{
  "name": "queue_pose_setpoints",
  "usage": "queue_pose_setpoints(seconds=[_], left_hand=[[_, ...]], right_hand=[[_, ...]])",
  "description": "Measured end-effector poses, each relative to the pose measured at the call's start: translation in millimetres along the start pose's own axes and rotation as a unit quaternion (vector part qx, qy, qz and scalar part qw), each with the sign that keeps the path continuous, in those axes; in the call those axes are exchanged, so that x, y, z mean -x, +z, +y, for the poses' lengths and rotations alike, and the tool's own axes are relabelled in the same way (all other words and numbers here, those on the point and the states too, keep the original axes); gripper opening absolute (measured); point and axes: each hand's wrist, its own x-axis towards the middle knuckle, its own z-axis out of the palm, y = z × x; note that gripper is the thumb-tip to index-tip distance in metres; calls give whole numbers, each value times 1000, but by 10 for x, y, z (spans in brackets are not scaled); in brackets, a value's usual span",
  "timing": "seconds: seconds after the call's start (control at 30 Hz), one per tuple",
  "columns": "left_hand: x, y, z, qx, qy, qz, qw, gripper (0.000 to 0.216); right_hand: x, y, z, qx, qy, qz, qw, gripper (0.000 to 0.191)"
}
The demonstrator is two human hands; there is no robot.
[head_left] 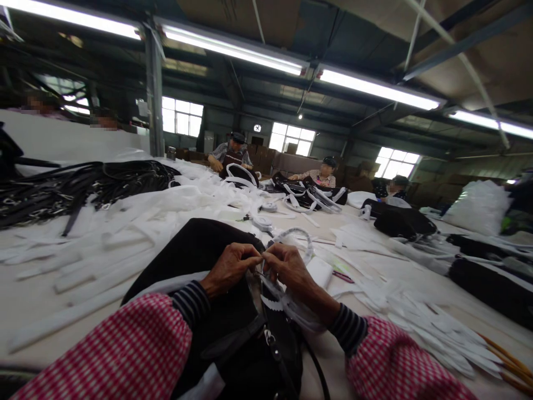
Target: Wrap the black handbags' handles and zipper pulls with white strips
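A black handbag [233,333] lies in front of me on the white table [37,300], with a strap and a metal clasp [268,337] at its near end. Its handle [297,236] is wrapped in clear plastic film and arches up past my fingers. My left hand [231,268] and my right hand [287,268] meet over the bag, fingertips touching. Both are closed in a pinch on the plastic wrap around the handle. Red-checked sleeves with striped cuffs cover my forearms.
White foam and paper strips [125,222] cover the table to the left and right. A heap of black straps [75,189] lies far left. Tape rolls [262,223] sit beyond the bag. Three people [233,153] work at the far side among black-and-white bags [308,197].
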Motion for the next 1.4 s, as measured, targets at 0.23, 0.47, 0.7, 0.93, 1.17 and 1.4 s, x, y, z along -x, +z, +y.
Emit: queue_pose_setpoints(seconds=[0.23,0.47,0.7,0.93,1.17,1.4], left_hand=[[7,17,-20,31,-25,-16,999,28],[13,1,-3,111,-22,-68,991,33],[31,2,2,16,-3,-40,999,32],[45,36,19,-9,-14,-32,999,30],[50,51,-3,-34,-19,-33,999,31],[131,-134,216,-157,15,3,987,31]], right_hand=[[-46,10,17,-3,22,-1,1000,21],[-37,-16,8,4,15,7,1000,18],[-28,-1,60,51,-10,5,999,17],[-15,27,100,-2,4,2,1000,20],[-36,59,73,64,23,2,998,16],[313,-477,-355,305,-102,-74,944,28]])
